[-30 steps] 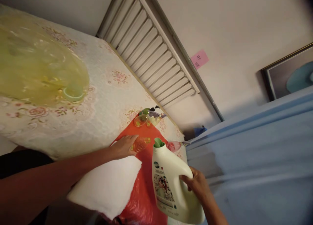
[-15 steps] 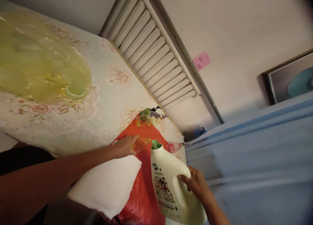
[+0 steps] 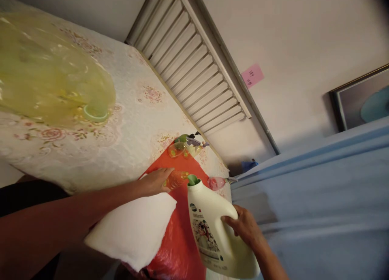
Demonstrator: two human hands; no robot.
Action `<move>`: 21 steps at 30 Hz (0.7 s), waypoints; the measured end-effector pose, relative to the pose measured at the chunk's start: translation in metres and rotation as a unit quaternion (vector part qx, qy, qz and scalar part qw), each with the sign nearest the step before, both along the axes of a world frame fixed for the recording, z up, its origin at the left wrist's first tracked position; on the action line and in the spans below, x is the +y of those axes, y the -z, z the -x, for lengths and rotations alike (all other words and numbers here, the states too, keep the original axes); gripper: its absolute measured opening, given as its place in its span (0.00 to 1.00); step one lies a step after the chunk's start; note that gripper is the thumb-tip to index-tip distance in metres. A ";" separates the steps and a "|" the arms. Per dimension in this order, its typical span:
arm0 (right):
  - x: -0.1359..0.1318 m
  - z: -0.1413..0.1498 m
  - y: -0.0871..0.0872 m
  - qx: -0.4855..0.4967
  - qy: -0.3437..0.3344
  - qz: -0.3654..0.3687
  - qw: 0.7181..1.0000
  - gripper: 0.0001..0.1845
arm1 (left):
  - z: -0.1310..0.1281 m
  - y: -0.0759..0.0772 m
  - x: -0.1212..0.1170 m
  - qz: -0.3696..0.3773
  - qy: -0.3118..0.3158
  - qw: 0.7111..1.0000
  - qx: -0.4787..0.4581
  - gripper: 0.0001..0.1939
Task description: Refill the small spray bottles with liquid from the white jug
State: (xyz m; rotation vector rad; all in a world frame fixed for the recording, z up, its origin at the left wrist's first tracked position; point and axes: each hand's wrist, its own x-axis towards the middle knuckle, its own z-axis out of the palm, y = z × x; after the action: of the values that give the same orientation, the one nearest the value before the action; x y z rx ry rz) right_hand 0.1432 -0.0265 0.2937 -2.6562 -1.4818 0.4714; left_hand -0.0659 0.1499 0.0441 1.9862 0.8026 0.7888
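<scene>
My right hand (image 3: 244, 228) grips the handle of a large cream detergent jug (image 3: 212, 227) with a green spout, tilted so the spout sits close to a small orange bottle (image 3: 177, 178). My left hand (image 3: 154, 181) is closed round that orange bottle, which lies on a red plastic sheet (image 3: 179, 231). A white folded cloth (image 3: 135, 231) lies under my left forearm.
A small green spray bottle (image 3: 185, 144) and a pink one (image 3: 217, 182) rest by the red sheet on a floral tablecloth (image 3: 133, 122). A yellow translucent basin (image 3: 48, 77) stands at left. A louvred panel (image 3: 194, 69) and blue fabric (image 3: 319, 199) lie beyond.
The jug has tipped a little further and slid slightly left toward the orange bottle. My left hand has stayed in place.
</scene>
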 end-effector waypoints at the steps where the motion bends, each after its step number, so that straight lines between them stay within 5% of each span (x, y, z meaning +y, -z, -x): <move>1: 0.000 0.000 -0.001 0.000 -0.001 -0.001 1.000 0.12 | 0.000 0.000 0.000 0.001 -0.001 1.000 -0.002 0.37; 21: 0.007 -0.001 -0.009 0.002 -0.007 0.028 1.000 0.16 | -0.002 0.002 0.001 0.003 -0.002 1.000 -0.011 0.37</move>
State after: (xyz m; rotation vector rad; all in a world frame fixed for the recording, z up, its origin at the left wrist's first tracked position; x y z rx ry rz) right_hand 0.1443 -0.0195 0.3023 -2.6871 -1.5101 0.5270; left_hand -0.0641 0.1509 0.0425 1.9678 0.7948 0.8090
